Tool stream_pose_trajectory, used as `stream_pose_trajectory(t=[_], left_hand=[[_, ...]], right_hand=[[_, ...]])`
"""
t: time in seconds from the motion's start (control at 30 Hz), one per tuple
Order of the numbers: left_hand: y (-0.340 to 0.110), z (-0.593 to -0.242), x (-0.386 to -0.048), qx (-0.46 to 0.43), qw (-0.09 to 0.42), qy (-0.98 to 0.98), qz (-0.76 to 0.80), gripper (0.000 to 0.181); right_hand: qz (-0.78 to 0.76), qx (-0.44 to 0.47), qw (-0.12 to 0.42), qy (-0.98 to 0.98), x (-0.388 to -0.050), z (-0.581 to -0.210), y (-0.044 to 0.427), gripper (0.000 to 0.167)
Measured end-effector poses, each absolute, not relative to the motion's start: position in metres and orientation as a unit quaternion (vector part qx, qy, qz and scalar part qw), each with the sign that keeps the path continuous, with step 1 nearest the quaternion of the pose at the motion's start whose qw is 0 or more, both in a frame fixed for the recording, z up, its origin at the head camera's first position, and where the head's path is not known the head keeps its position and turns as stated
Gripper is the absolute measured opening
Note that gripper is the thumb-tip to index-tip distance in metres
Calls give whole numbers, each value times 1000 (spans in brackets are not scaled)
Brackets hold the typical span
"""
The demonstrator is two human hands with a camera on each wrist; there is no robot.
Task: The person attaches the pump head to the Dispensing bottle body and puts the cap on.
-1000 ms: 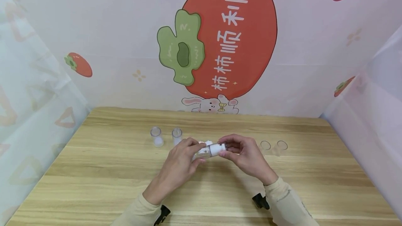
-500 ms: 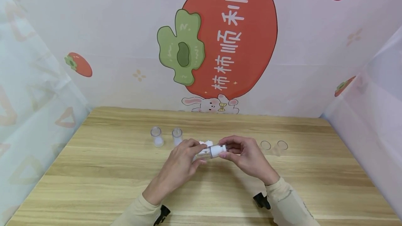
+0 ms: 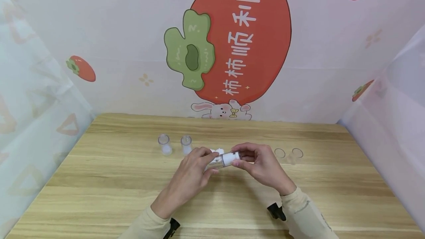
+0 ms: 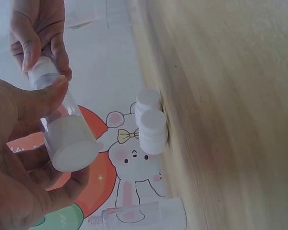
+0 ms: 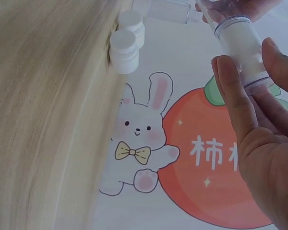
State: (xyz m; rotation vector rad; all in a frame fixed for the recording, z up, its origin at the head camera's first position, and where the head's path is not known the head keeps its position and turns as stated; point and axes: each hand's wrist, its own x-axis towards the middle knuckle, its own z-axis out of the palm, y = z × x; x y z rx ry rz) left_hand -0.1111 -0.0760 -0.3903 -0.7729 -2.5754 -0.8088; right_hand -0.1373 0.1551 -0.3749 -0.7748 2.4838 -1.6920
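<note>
A clear plastic bottle (image 3: 217,162) with a white base and a white upper part is held tilted just above the table, between both hands. My left hand (image 3: 190,172) grips its clear body with thumb and curled fingers; in the left wrist view the white base (image 4: 76,151) faces the camera. The white upper part (image 5: 242,45), inside a clear sleeve, is pinched between thumb and fingers of my right hand (image 3: 262,165). Whether the two parts are fully joined, I cannot tell.
Two similar clear bottles, one (image 3: 165,145) left of the other (image 3: 186,144), stand on the wooden table (image 3: 116,180). Two white lidded pieces (image 5: 125,51) stand behind my hands. To the right are two clear caps, one (image 3: 280,153) beside the other (image 3: 297,153).
</note>
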Motion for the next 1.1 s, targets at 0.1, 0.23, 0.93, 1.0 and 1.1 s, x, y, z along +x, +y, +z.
stream_pose_trajectory(t=[0.1, 0.23, 0.93, 1.0, 1.1], left_hand=[[-76, -391, -111, -271, 164, -904, -287, 42], [-76, -390, -111, -268, 156, -903, -297, 42], [-77, -390, -111, -247, 136, -893, -350, 40], [-77, -390, -112, -244, 136, -893, -354, 40], [-76, -391, -114, -246, 137, -891, -357, 40]], right_hand=[[-544, -249, 20, 801, -138, -375, 154, 27], [-546, -245, 19, 801, -138, -375, 154, 28], [-548, -241, -13, 801, -136, -375, 149, 29], [-537, -246, -23, 807, -137, -376, 148, 30], [-514, -252, -25, 819, -137, -377, 150, 34]])
